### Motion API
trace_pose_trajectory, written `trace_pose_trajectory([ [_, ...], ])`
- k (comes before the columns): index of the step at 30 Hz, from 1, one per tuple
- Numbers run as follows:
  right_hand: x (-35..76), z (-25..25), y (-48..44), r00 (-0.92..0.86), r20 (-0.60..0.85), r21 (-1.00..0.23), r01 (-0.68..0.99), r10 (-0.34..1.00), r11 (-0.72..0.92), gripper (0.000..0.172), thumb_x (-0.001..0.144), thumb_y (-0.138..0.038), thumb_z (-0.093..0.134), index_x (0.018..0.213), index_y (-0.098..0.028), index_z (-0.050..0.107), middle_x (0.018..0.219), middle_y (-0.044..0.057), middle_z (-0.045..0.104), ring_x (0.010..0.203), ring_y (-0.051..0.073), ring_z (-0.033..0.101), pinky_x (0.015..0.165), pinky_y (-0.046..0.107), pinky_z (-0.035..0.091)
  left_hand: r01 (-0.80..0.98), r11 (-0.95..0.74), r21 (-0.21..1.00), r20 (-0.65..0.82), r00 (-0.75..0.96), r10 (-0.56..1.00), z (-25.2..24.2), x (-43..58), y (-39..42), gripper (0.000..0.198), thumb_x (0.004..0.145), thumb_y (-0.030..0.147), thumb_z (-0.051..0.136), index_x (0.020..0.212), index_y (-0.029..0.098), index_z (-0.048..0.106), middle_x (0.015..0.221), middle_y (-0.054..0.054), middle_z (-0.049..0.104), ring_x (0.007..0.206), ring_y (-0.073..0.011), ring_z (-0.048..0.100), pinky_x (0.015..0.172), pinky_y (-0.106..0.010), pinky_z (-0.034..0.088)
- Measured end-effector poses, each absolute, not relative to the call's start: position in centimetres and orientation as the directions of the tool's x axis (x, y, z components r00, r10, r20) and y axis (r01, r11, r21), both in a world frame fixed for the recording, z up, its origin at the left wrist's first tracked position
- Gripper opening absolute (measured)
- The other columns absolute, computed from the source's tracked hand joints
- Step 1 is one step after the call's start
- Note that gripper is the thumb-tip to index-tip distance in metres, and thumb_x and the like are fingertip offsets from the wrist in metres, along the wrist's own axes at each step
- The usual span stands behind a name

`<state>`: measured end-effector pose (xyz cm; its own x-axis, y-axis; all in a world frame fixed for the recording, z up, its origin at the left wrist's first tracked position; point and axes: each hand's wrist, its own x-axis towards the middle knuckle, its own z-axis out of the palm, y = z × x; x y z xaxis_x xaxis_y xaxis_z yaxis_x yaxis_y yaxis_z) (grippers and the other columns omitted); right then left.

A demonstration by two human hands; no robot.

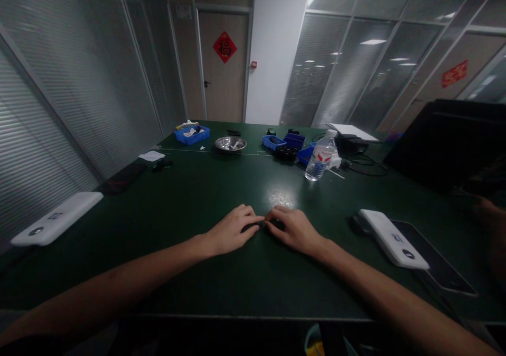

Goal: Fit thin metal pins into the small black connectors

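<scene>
We saw the left hand (233,230) and the right hand (295,228) brought close together, their index tips all but meeting, low over the middle of the table (197,293). On each hand the thumb and index curled toward each other with a narrow dark gap between; we could not tell whether either pair was pressed on anything. A dark bit (261,224) showed right where the 2 hands met, between the fingertips, too small and dim for us to name or to part from shadow. Both forearms reached in from the near edge. To the right of the hands we saw a white device (393,239), partly over a dark panel (437,261), and well off to the left a 2nd white device (57,220). Beyond the right hand the bottle (319,161) leaned slightly, its cap on. Farther back stood a metal bowl (221,146) with small bits in it, a blue tray (193,138) to its left and a blue basket (273,145) to its right. A paper (152,156) lay toward the left side, and white sheets (351,131) lay behind the bottle. At the right edge we made out part of another person's hand (488,207), dim, below a large black shape (443,140).
</scene>
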<state>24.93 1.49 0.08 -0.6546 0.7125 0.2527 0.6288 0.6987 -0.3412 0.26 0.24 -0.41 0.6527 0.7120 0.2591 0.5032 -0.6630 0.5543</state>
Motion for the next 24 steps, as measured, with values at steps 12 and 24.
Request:
trace_pose_trajectory([
  [12, 27.2, 1.5, 2.9, -0.601, 0.177, -0.165, 0.763, 0.780, 0.625, 0.014, 0.098, -0.032, 0.059, 0.098, -0.022, 0.069, 0.101, 0.005, 0.066, 0.079, 0.017, 0.063, 0.069, 0.027, 0.040, 0.476, -0.529, 0.703, 0.171, 0.608, 0.775, -0.5, -0.6, 0.7, 0.036, 0.093, 0.029, 0.072, 0.129, 0.026, 0.066, 0.111, -0.003, 0.067, 0.102, -0.0199, 0.062, 0.088, -0.033, 0.050],
  [24, 27.5, 1.4, 3.3, -0.580, 0.153, -0.315, 0.739, 0.800, 0.596, 0.014, 0.098, -0.033, 0.062, 0.097, -0.023, 0.071, 0.100, 0.004, 0.067, 0.082, 0.017, 0.063, 0.073, 0.027, 0.044, 0.479, -0.484, 0.732, 0.182, 0.547, 0.817, 0.1, -0.5, 0.6, 0.032, 0.103, 0.039, 0.055, 0.127, 0.028, 0.072, 0.120, -0.005, 0.071, 0.101, -0.0199, 0.066, 0.085, -0.032, 0.051],
])
